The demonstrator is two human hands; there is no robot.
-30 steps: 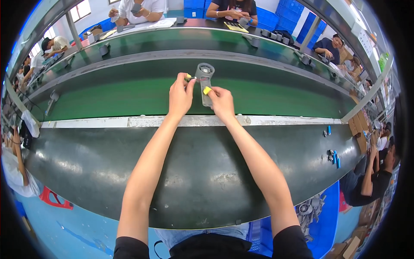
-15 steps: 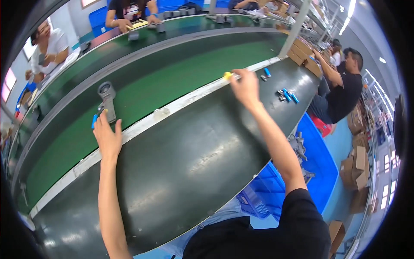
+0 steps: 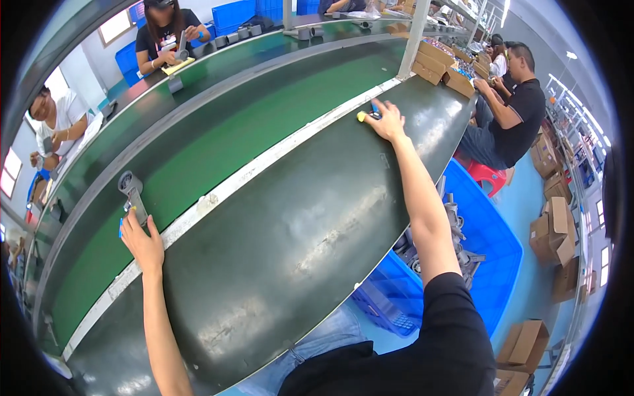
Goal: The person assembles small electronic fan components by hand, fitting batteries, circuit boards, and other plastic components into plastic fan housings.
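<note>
My left hand (image 3: 146, 244) reaches over the green belt, fingers curled at a small blue cylinder (image 3: 121, 228), with the thumb spread apart. Against its fingertips lies a grey handle-shaped housing (image 3: 130, 185) with a round ring end; a little yellow and metal shows there, partly hidden. Over the dark tabletop by the white rail, my right hand (image 3: 388, 123) pinches a small yellow piece (image 3: 361, 117) with a dark part behind it. Beside its fingers is another blue cylinder (image 3: 377, 105), partly covered; whether the hand touches it I cannot tell.
A white rail (image 3: 264, 160) divides the dark tabletop (image 3: 284, 264) from the green belt (image 3: 224, 138). A blue bin (image 3: 498, 254) of grey parts stands at my right. Cardboard boxes (image 3: 432, 63) sit by a post at the far right. Co-workers sit across the belt and at right.
The view has shifted. My right hand has moved right, away from the rail, to the loose blue and metal pieces, which it now largely hides. My left hand stays by the grey housing.
</note>
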